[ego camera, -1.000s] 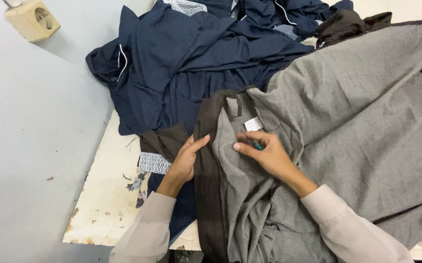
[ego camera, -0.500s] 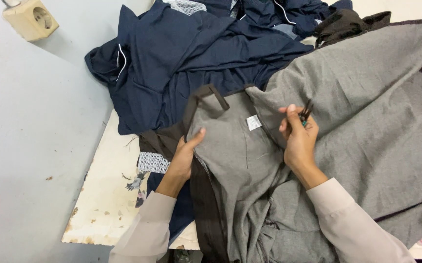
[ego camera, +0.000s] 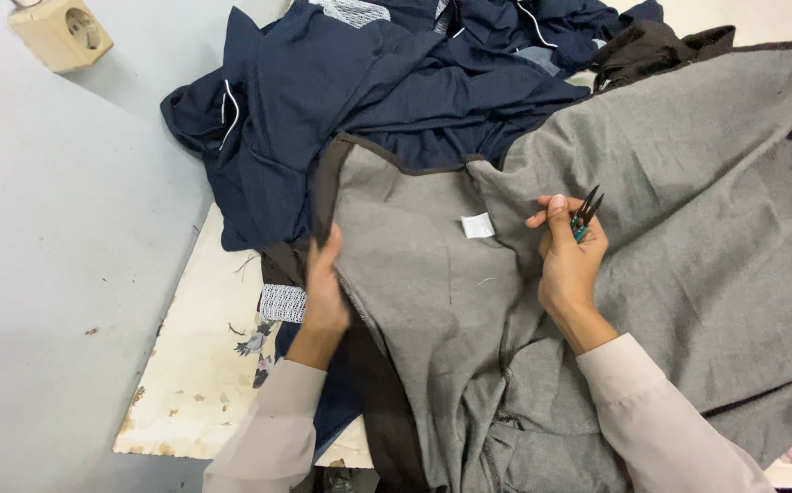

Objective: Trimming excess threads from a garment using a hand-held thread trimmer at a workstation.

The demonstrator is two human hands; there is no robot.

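At frame centre, the grey garment [ego camera: 432, 301] is pinched edgewise by the left hand [ego camera: 325, 288], dark snips [ego camera: 584, 212] are gripped by the raised right hand [ego camera: 568, 260], fingertips partly hidden.

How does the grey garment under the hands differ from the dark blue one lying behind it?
The grey garment is plain grey with dark brown edging; the dark blue garment is navy with thin white piping. The grey garment is spread fairly flat, its edge held by the left hand, while the dark blue garment lies crumpled in a heap, untouched. The grey garment shows a small white label; the dark blue garment shows none. Both are fabric on the same table.
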